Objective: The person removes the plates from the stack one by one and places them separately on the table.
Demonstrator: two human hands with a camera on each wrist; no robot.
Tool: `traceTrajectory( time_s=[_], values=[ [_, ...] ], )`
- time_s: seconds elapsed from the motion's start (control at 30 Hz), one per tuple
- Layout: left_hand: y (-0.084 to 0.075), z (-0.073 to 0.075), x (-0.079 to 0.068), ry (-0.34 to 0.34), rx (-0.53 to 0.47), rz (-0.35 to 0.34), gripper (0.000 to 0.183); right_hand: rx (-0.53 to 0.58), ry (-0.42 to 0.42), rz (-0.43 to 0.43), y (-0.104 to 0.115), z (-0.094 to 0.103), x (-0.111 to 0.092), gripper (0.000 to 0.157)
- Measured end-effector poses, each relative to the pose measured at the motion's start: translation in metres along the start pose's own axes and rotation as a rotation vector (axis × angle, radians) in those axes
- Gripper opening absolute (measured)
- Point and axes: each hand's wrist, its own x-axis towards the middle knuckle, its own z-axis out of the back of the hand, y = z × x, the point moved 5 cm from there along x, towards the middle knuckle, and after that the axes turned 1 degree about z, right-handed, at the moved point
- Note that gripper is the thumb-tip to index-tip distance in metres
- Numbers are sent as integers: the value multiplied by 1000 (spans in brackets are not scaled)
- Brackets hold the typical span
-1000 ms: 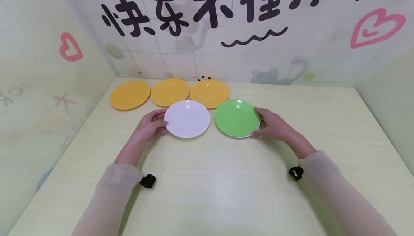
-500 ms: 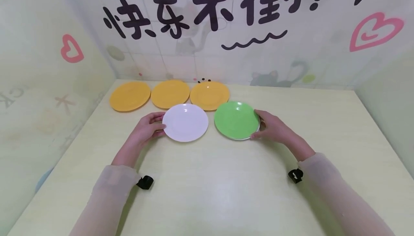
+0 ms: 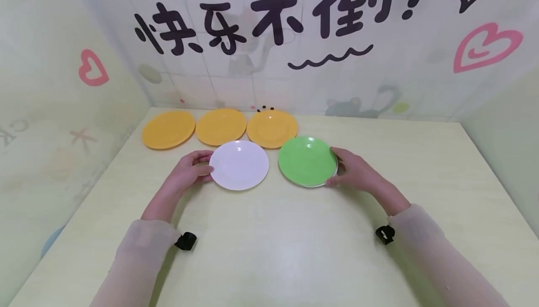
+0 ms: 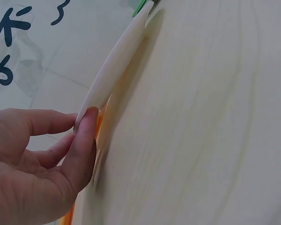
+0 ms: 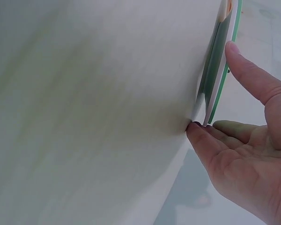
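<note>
A white plate point(image 3: 239, 165) is pinched at its left rim by my left hand point(image 3: 185, 172). In the left wrist view, the thumb and fingers point(image 4: 86, 129) meet on the plate's edge, and a shadow lies below the raised plate. To its right is a green plate point(image 3: 307, 161) with a white rim showing beneath it. My right hand point(image 3: 358, 169) holds this pair by the right edge. The right wrist view has the thumb point(image 5: 250, 70) against the stacked rims point(image 5: 220, 89) and the other fingertips low at the edge, by the table.
Three orange plates stand in a row behind: left point(image 3: 168, 130), middle point(image 3: 221, 127) and right point(image 3: 272, 129). Behind them rises a wall point(image 3: 358, 80) with black lettering. The pale table point(image 3: 273, 251) spreads in front, with side walls at left and right.
My left hand has drawn the white plate slightly left, widening the gap to the green plate. My right hand and the green plate stay about where they were. The head view has tilted up a little.
</note>
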Motion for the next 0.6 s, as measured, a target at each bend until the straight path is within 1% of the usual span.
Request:
traceTrajectory(
  time_s=[0.13, 0.27, 0.43, 0.6],
  values=[
    [-4, 2, -1, 0, 42, 13, 59, -1, 1, 9, 1, 3, 1, 99],
    [-6, 5, -2, 7, 54, 24, 56, 5, -4, 5, 0, 4, 3, 99],
    [-5, 10, -3, 19, 37, 21, 56, 23, 8, -14, -1, 1, 4, 101],
    [-6, 12, -5, 24, -4, 11, 55, 12, 8, -17, -1, 1, 3, 101]
  ],
)
